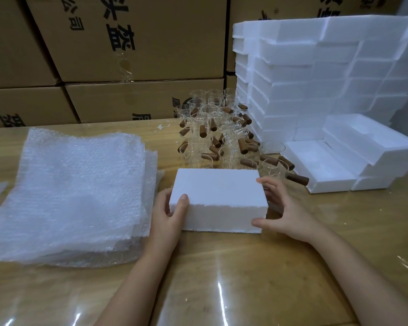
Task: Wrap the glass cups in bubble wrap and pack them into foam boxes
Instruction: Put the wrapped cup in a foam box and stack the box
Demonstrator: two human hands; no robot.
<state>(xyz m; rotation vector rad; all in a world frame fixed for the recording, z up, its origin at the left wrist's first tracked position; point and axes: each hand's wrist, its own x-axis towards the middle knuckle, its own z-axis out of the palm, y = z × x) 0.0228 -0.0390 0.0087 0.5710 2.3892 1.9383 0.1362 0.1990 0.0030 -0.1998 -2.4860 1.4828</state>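
Foam box [218, 196], closed and white, lies near the middle of the worktop [222, 274], long side toward the camera, with its base apparently resting on the surface. Contents cannot be seen.

Both hands hold it by the ends. The left hand [166, 210] grips the left end, thumb laid over the near top corner and fingers curled round behind. The right hand [286, 209] grips the right end, thumb pressed at the lower near corner and fingertips on the top edge at the far corner.

Glass cups [216, 128] with brown wooden handles stand crowded together directly behind the box, some stacked on others; the nearest ones are just beside its far edge. None of these is wrapped.

Bubble wrap sheets [76, 191] lie in a thick, loose pile to the left, the pile's right edge close to the left hand.

Open foam halves [323, 167] lie to the right of the cups, hollows facing up. Behind them a tall stack of foam boxes [316, 74] rises at the far right.

Cardboard cartons [132, 43] with black printed characters form a wall along the back. The worktop is wood-toned under a glossy clear covering.
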